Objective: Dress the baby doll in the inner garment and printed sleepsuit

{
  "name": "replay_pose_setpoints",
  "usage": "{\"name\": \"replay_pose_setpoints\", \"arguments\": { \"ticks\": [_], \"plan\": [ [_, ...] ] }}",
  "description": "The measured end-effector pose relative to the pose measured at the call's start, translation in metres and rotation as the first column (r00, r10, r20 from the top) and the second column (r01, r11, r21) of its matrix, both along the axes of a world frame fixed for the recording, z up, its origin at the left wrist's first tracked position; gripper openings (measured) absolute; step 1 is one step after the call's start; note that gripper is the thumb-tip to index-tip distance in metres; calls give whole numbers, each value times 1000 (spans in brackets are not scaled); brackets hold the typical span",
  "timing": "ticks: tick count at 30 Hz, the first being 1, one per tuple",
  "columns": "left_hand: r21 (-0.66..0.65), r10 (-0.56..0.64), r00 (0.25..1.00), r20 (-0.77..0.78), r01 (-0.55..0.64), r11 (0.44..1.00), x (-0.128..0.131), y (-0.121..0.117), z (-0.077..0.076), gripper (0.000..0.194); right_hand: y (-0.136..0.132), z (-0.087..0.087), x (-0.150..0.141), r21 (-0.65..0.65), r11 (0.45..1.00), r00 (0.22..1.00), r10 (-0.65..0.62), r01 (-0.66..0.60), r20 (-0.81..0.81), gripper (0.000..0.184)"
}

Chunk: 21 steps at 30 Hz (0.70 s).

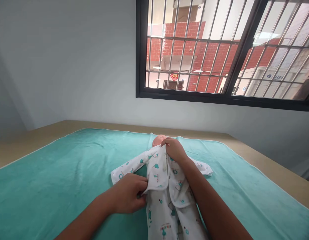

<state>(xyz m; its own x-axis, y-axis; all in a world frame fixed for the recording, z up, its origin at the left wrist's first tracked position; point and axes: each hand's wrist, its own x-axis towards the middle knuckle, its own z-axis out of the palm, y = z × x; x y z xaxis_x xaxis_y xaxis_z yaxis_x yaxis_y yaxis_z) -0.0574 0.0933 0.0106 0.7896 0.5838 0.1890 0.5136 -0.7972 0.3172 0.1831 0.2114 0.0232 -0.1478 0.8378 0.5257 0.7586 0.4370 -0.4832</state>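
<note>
a: where's the top (156,171)?
b: mid-cloth, lying over the doll (158,140), with the pants (159,220) below it. the cloth (57,173) covers most of the table (44,135).
a: and the hands?
b: well apart from each other, both on the top. the left hand (131,193) has thumb and fingers closed on the lower front corner; the right hand (175,150) pinches the neck edge, just beside the doll's head.
a: how will it handle?
b: light and limp, i'd judge: thin, soft cotton that folds easily and shouldn't slip. a hard tug could stretch the neck.
a: best hold?
b: the bound edges, i think, at neck and hem; they look firmer than the loose middle.
a: shapes?
b: two front panels with rounded corners, small green prints on white. one sleeve (131,166) slants out flat-looking; i can't tell if an arm fills it. the doll's head is smooth and round, the cloth plush and faintly rumpled, the table pale and wood-toned.
</note>
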Motion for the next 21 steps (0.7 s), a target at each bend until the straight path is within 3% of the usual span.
{"name": "replay_pose_setpoints", "arguments": {
  "ticks": [5,10,14,16,19,21],
  "plan": [
    [87,-56,996,63,51,995,7,-17,14,25,8,-8,4,-15,999,997,-39,38,-73,34],
    [7,-128,991,31,128,992,13,-23,7,24,13,-16,6,-20,994,988,-113,111,-101,31],
    [12,-163,978,127,163,987,15,-23,1,32,10,-16,1,-21,990,984,-139,137,-115,28],
    [95,-128,964,232,108,990,18,-24,-4,30,7,-11,-1,-16,988,979,-153,152,-135,27],
    [236,-64,923,379,-29,971,27,-25,-12,7,1,0,4,-23,982,968,-189,187,-164,24],
    [290,-26,911,411,-104,951,34,-26,-18,24,-6,7,11,-69,978,968,-206,198,-141,23]
  ]
}}
